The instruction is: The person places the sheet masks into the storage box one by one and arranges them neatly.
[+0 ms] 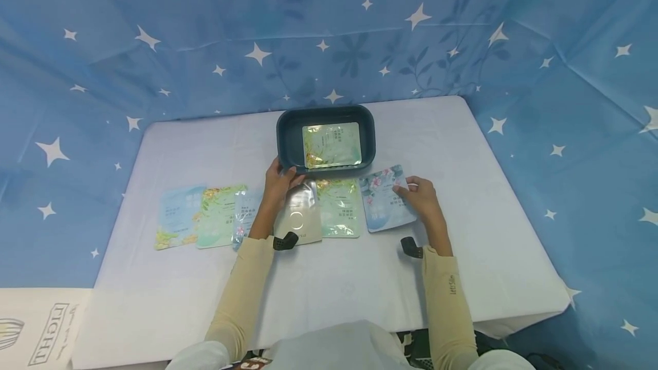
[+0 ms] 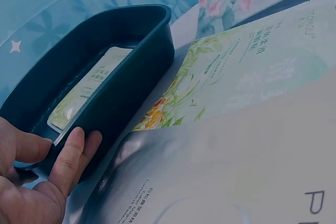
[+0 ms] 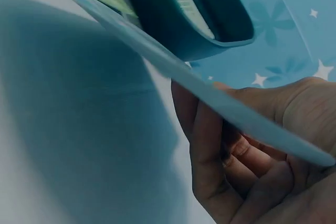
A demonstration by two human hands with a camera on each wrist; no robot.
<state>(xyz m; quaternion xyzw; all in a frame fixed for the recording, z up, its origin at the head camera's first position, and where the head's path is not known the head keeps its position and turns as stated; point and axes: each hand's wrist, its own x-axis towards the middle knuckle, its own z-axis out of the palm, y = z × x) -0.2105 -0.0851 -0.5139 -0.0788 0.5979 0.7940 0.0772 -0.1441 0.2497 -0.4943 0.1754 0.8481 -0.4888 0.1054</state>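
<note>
My left hand pinches the near-left rim of a dark teal tray, thumb over the inside and fingers along the outer wall. Inside the tray lies a green face mask packet. My right hand pinches the right edge of a blue floral face mask packet, thumb on its face and fingers beneath. In the right wrist view this packet shows edge-on, lifted off the cloth. Below the left hand is a silver-beige packet, with a green packet beside it, partly behind the tray's front wall.
To the left, a pale blue packet, a green packet and a blue packet lie in an overlapping row. A white cloth covers the table. A blue star-patterned curtain hangs behind it.
</note>
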